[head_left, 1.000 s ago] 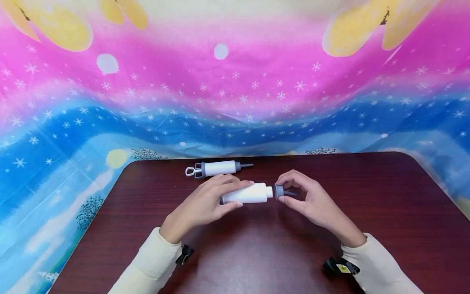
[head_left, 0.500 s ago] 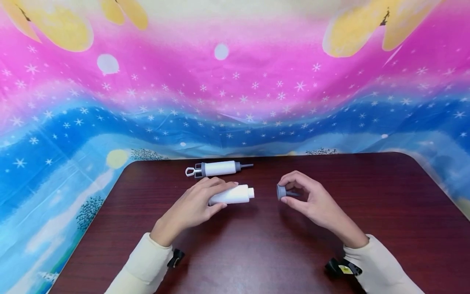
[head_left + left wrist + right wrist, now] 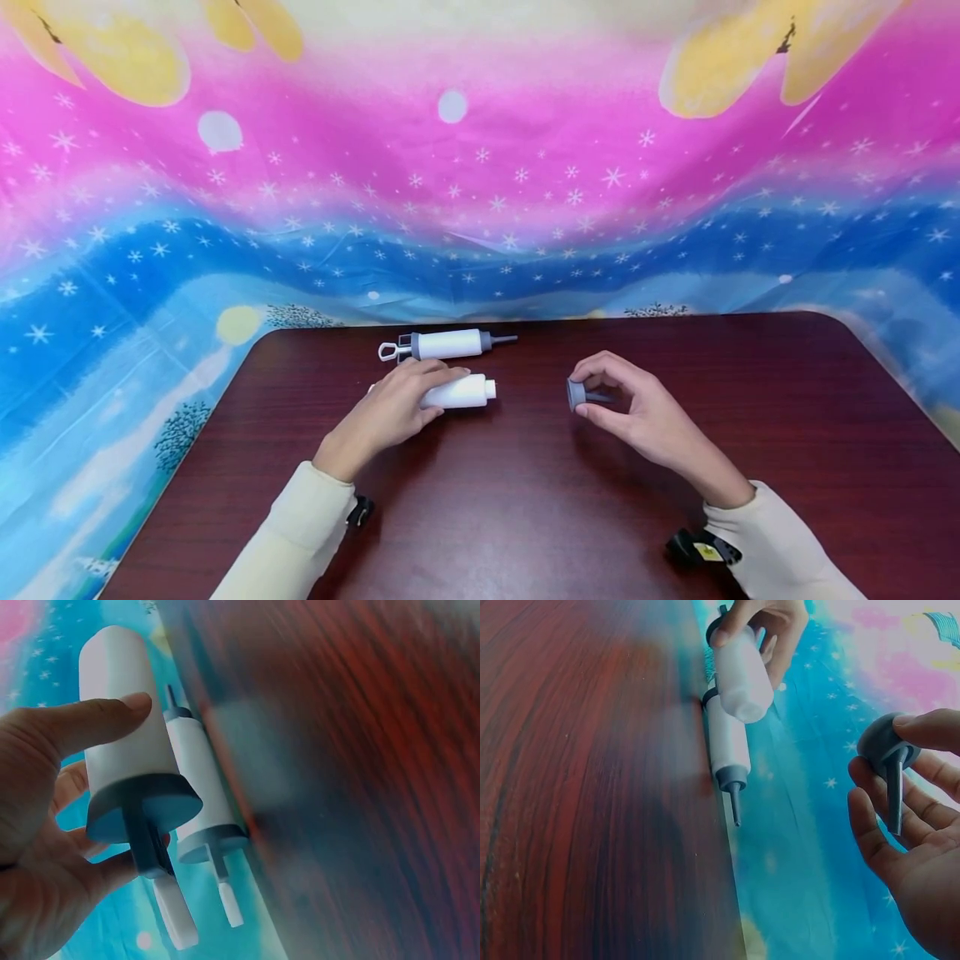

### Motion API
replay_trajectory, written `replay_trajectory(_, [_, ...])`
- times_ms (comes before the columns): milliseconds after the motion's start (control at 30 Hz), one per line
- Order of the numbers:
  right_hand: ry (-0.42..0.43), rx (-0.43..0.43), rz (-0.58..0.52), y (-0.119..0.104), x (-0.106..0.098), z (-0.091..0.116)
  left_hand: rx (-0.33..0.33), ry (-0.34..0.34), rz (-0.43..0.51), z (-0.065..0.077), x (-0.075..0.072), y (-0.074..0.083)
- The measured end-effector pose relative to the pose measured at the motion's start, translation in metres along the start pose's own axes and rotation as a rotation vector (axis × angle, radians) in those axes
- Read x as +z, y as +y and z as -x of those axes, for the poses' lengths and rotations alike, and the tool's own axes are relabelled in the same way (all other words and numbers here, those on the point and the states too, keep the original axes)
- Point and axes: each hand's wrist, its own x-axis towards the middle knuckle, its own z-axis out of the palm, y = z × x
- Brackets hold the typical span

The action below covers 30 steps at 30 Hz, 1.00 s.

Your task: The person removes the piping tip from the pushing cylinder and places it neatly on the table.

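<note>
One white barrel is lying sideways in the grip of the left hand, hanging above the table with its narrow neck pointing toward the right hand. The left thumb is pressing along the near side while the other fingers are wrapping the far side, so that hand is clasping the barrel firmly. At the barrel's other end, the left wrist view is showing a dark grey collar and a white pull handle jutting out beyond it.

Facing the neck, well apart from it, a grey nozzle cap is sitting between the right thumb and fingertips, which are pinching it at the wide end. Its broad opening is turning toward the barrel, and its thin spout is pointing back toward the right palm.

Just beyond the left hand, a second syringe is lying on the table near the far edge, its own grey spout pointing right and its ring handle left. Cream sleeves are covering both forearms, and a black device is sitting at the right wrist. Under everything, the dark red wooden table is reflecting a pale glow, and behind it a pink and blue cloth is hanging, patterned with snowflakes.
</note>
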Motion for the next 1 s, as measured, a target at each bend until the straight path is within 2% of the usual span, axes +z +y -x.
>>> replay_trajectory(400, [-0.009, 0.024, 0.034, 0.003, -0.002, 0.001, -0.025, -0.059, 0.0, -0.013, 0.009, -0.018])
replay_trajectory(633, [-0.012, 0.014, 0.016, 0.005, -0.001, 0.0, -0.085, -0.109, 0.055, -0.017, 0.013, -0.025])
replay_trajectory(1000, [-0.017, 0.015, 0.023, 0.004, -0.001, 0.0, -0.084, -0.103, 0.056, -0.02, 0.015, -0.029])
